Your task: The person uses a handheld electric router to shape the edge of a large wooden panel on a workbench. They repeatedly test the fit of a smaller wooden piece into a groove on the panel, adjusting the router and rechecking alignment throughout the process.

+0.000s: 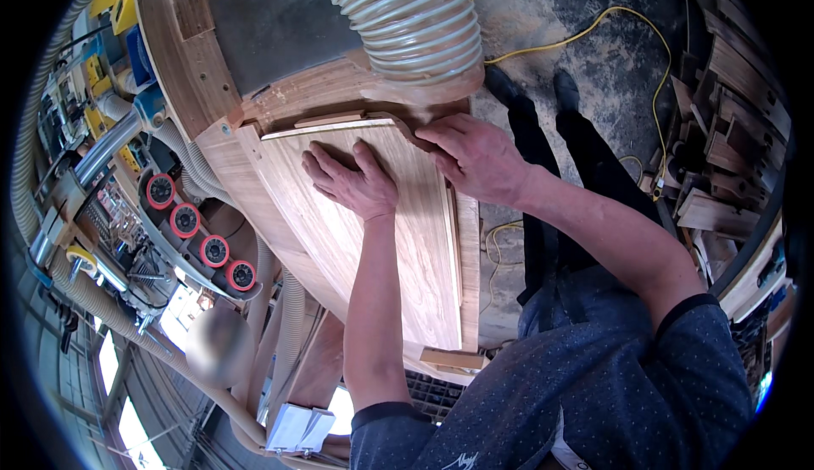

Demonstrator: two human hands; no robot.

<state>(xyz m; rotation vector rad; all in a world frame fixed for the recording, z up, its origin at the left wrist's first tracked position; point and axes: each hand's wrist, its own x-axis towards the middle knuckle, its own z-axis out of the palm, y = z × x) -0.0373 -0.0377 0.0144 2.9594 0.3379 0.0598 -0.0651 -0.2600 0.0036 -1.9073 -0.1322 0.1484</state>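
Left hand (352, 183) flat on wooden panel (398, 249), fingers spread. Right hand (475, 158) at panel's far corner, fingers curled, probably gripping the edge. Dust hose (407, 12) just above.

Wood panel (398, 224) smooth, matt, grained; ribbed plastic hose (407, 12) slightly glossy; red rollers (200, 234) rubbery; floor (585, 37) rough, dusty concrete.

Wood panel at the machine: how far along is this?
Done: the wood panel lies flat on the machine table, its far edge up at the hood under the ribbed dust hose.
In hand: the left hand presses flat on the panel; the right hand holds its far right corner.
Left: nearly all of the panel is on the near side of the hood.
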